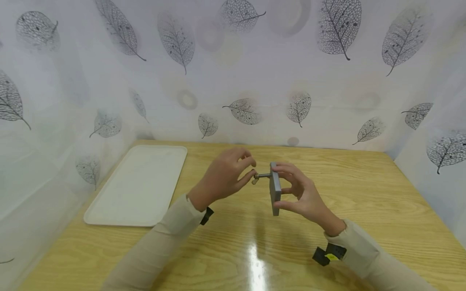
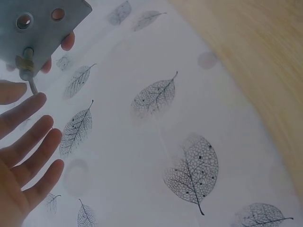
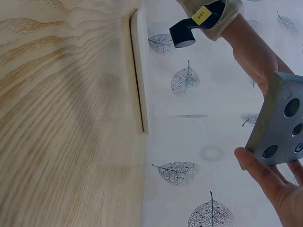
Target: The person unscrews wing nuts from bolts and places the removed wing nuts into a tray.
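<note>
My right hand (image 1: 300,194) grips a thick grey metal plate (image 1: 275,190) by its edges, thumb at the lower edge and fingers at the upper, holding it upright above the table. Several round holes pierce the plate (image 3: 279,127). From its left face sticks out a metal screw (image 1: 264,175) with a brass-coloured part and a small wing-like handle at the end. Beside this handle is my left hand (image 1: 227,173), its fingers spread and one fingertip right at the handle. In the left wrist view the index fingertip (image 2: 38,99) meets the handle's end, with the thumb close by.
A white rectangular tray (image 1: 142,182) lies on the left of the wooden table (image 1: 225,250). A pale curtain (image 1: 255,72) with dark leaf prints hangs behind the table and along both sides. Each wrist carries a black camera mount (image 1: 327,254).
</note>
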Tool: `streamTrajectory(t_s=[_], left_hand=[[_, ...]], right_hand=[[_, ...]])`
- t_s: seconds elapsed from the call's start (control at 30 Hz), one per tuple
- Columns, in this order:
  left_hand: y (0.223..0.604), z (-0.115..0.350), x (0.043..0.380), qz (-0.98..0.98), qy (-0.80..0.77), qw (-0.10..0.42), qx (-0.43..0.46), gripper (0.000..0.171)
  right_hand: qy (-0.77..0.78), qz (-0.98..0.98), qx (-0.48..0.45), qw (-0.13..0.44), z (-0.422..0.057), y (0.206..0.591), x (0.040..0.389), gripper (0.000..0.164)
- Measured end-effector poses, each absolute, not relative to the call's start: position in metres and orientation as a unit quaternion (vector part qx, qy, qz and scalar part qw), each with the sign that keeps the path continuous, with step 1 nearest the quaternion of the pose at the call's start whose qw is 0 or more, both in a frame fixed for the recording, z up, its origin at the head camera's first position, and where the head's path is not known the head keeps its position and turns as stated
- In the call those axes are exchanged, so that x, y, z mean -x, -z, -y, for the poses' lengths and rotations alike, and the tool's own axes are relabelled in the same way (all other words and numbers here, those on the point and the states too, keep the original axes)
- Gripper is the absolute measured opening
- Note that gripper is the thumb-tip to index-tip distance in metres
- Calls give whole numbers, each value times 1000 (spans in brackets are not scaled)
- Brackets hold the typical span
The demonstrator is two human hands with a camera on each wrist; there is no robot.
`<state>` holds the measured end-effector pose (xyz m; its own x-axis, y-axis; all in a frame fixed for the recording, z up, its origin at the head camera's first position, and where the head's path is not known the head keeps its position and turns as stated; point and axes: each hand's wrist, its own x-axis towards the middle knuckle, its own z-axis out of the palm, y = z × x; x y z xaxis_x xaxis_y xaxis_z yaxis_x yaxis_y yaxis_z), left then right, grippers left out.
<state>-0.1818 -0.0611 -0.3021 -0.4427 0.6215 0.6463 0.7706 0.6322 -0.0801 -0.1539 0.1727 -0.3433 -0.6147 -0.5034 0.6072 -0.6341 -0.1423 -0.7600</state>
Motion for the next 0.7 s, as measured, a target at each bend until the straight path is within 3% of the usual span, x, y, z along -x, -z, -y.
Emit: streamTrajectory(t_s=[0.3, 0.7], left_hand=[[308, 66, 176, 822, 135, 343, 434, 16], [313, 66, 176, 850, 111, 269, 440, 23]], right_hand=[[-618, 663, -421, 39, -174, 344, 153, 67], [-622, 658, -422, 38, -174, 348, 154, 66]])
